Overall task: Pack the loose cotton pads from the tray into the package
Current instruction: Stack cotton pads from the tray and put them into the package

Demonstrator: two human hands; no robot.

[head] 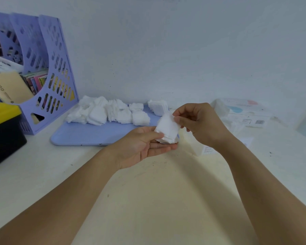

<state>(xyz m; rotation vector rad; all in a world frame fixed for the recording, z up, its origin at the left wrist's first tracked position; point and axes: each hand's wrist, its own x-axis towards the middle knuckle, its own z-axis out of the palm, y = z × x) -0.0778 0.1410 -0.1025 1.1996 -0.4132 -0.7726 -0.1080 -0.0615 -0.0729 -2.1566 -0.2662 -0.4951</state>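
I hold a small stack of cotton pads between both hands, just above the near right corner of the tray. My left hand cradles the stack from below, thumb pressed on its face; my right hand pinches its top edge. The remaining loose pads lie along the far side of the tray. The package sits well to the right by the wall. In my judgement, I should square the edges first, keep light even pressure, then carry the stack level to the package opening.
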